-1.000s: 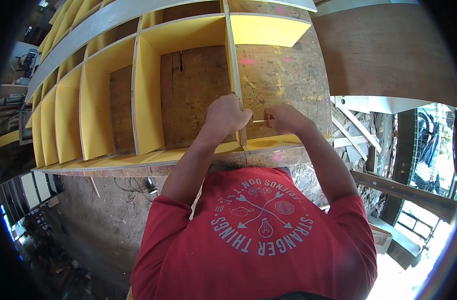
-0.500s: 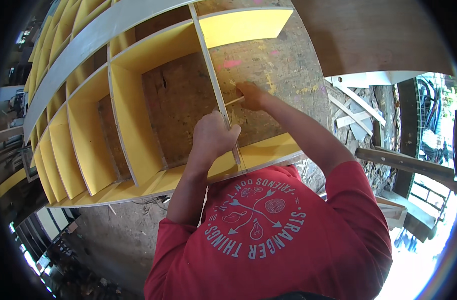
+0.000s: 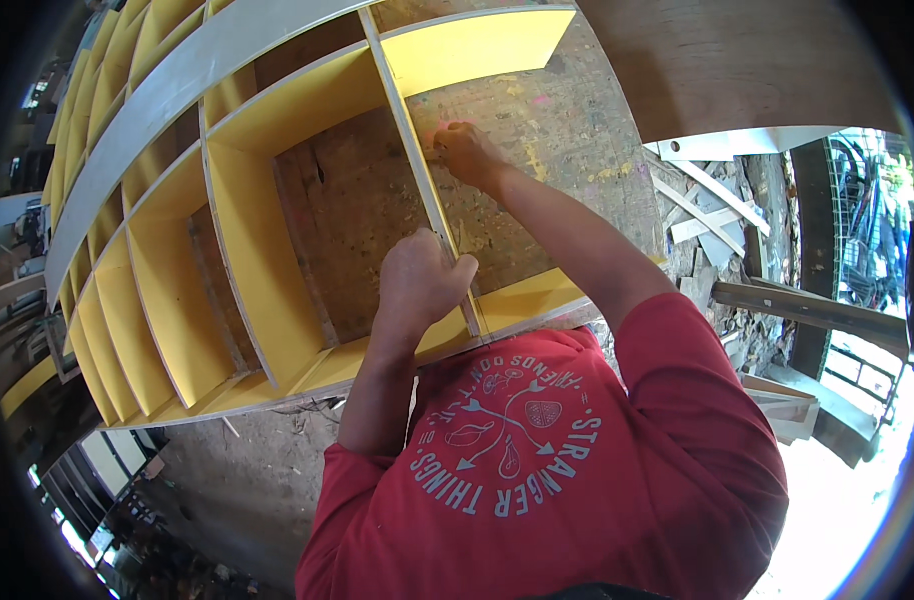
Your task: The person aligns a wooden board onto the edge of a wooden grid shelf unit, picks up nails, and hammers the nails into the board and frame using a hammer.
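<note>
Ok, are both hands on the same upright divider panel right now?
Yes: the left hand grips the divider panel's near edge, and the right hand touches it farther up.

Stained plywood workbench (image 3: 577,130) carries yellow compartment shelf frame (image 3: 277,260), lying flat.

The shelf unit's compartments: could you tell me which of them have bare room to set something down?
The compartment left of the divider is bare to its board back. The yellow bays further left are bare too. It is crowded along the divider, gripped by the left hand and right hand.
</note>
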{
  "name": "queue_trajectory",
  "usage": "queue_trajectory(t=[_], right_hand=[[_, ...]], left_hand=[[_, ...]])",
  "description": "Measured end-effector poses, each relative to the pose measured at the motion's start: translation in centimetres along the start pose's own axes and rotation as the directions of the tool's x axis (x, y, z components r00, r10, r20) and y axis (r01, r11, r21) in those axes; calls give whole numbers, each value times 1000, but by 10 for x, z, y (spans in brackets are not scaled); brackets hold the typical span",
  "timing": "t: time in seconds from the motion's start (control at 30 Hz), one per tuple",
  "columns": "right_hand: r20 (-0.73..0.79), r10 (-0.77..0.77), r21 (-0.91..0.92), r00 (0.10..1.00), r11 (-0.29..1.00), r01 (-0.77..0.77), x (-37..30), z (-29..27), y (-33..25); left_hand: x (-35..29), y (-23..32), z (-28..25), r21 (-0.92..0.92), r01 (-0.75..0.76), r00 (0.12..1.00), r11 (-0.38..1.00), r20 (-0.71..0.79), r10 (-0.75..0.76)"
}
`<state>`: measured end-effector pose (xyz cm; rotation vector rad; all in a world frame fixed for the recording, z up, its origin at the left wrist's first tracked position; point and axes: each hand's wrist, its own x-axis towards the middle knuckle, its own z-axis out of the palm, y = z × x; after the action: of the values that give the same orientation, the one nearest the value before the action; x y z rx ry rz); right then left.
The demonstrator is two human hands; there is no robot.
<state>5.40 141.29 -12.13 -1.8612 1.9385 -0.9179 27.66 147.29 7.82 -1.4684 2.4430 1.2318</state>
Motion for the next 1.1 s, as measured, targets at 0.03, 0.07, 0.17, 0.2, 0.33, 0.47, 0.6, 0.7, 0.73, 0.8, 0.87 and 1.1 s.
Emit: queue_trajectory(t=[0.03, 0.07, 0.17, 0.2, 0.33, 0.47, 0.6, 0.7, 0.73, 0.8, 0.87, 1.1], right_hand=[[17, -6, 11, 1000, 1000, 6, 3, 5, -6], [32, 23, 17, 999, 1000, -24, 5, 7, -11], [55, 43, 48, 998, 998, -46, 6, 12, -11], [47, 32, 68, 998, 997, -36, 5, 11, -6], [181, 37, -36, 983, 999, -31, -2, -4, -2], [438, 181, -176, 881, 978, -114, -9, -40, -36], [479, 232, -211, 846, 966, -146, -10, -48, -46], [360, 125, -218, 925, 975, -47, -10, -25, -25], [290, 49, -236, 956, 972, 22, -9, -16, -23], [207, -44, -262, 977, 960, 99, -3, -6, -18], [180, -5, -247, 984, 968, 50, 2, 2, -16], [59, 222, -225, 973, 953, -203, 44, 6, 11]], left_hand=[[-2, -2, 0, 2, 2, 1000, 1000, 3, -2], [-4, -3, 0, 5, 4, 1000, 1000, 6, -4], [-2, -1, -2, 21, 13, 999, 1000, 51, -14], [-2, 1, -3, 17, 24, 998, 1000, 60, -25], [1, 6, -3, 25, 67, 991, 997, 118, -70], [-8, 7, 3, 22, 108, 993, 994, 47, -108], [-10, 3, 13, 24, 97, 995, 995, -1, -97], [-7, 5, 15, 71, 28, 999, 997, -36, -26], [-7, 3, 16, 74, 25, 999, 997, -39, -22], [-6, 1, 14, 81, 15, 998, 997, -59, -10], [-7, -2, 12, 80, -36, 996, 996, -75, 42], [-5, 1, 8, 68, -59, 992, 996, -105, 66]])
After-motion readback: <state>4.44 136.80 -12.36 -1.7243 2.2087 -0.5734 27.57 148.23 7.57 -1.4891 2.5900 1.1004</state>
